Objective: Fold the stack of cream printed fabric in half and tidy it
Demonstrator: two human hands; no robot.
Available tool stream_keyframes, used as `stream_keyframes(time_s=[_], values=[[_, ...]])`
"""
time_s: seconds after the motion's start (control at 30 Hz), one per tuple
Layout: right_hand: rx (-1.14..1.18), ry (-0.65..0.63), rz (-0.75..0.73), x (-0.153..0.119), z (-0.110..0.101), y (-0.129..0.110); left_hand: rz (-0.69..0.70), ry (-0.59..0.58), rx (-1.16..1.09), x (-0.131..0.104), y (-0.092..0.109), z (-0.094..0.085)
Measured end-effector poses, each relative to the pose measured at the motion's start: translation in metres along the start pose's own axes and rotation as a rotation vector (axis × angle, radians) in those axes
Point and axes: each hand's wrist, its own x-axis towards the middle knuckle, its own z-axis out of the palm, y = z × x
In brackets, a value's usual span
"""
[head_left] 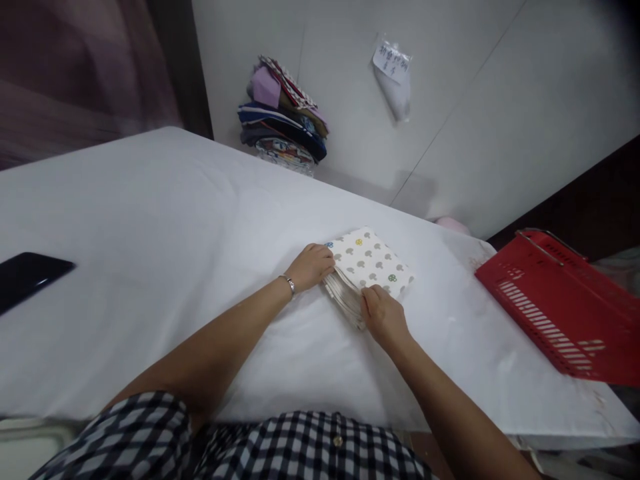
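A folded white cloth printed with grey, yellow, green and blue mushroom shapes lies on the white-covered table. Its near edge is lifted a little, and several folded layers show below it. My left hand, a bracelet at its wrist, is closed on the cloth's left corner. At the near right corner my right hand pinches the edge between thumb and fingers. The cloth's kind, garment or sheet, cannot be told.
A red plastic basket stands at the table's right end. A dark, flat, shiny object lies at the left. Beyond the far edge are a stack of folded clothes and a clear plastic bag with a handwritten label.
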Motion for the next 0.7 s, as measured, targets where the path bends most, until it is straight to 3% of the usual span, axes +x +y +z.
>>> stream_keyframes(time_s=[0.23,0.47,0.7], values=[[-0.060,-0.068,-0.090,0.000,0.012,-0.001,0.008,-0.003,0.004,-0.002,-0.001,0.003],[0.096,-0.098,0.022,0.004,0.004,0.003,0.040,0.068,-0.062,-0.001,0.009,-0.001],[0.287,-0.101,0.111,0.008,0.004,0.011,0.101,-0.036,-0.102,-0.002,0.011,-0.001]])
